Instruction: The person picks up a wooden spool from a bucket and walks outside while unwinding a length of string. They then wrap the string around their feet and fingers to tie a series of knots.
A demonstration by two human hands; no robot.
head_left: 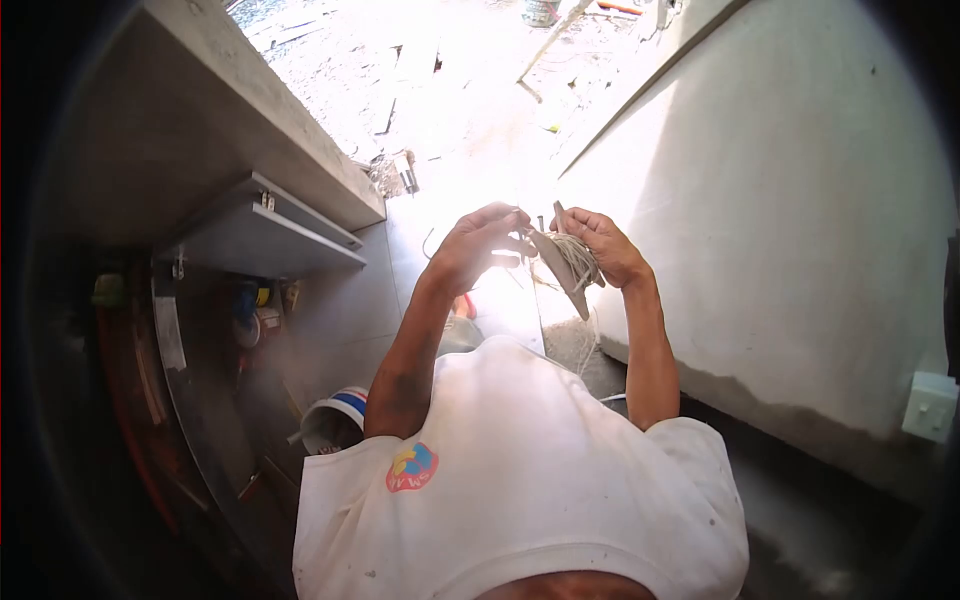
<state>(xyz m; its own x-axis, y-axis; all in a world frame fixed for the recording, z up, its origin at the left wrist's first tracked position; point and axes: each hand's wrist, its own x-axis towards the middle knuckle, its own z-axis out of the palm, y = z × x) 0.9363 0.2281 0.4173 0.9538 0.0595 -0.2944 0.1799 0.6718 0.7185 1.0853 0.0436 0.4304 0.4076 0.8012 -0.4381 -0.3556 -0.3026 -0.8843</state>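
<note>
In front of my chest, my right hand point(605, 245) grips a string winder point(573, 268), wooden-looking pieces with pale cord wound round the middle. Its fingers close on the upper end of one piece. To the left, my left hand point(482, 240) has thumb and forefinger pinched together beside the winder's edge; glare hides what is between them, perhaps the cord's end. The other fingers curl below. A pale loose cord point(596, 325) hangs from the winder down toward my shirt.
An open cabinet door point(270, 235) juts out at left under a concrete slab point(270, 100). A bucket point(335, 420) stands by my left elbow. A plastered wall point(780, 220) with a switch box point(930, 407) runs along the right. Bright rubble-strewn ground point(350, 60) lies ahead.
</note>
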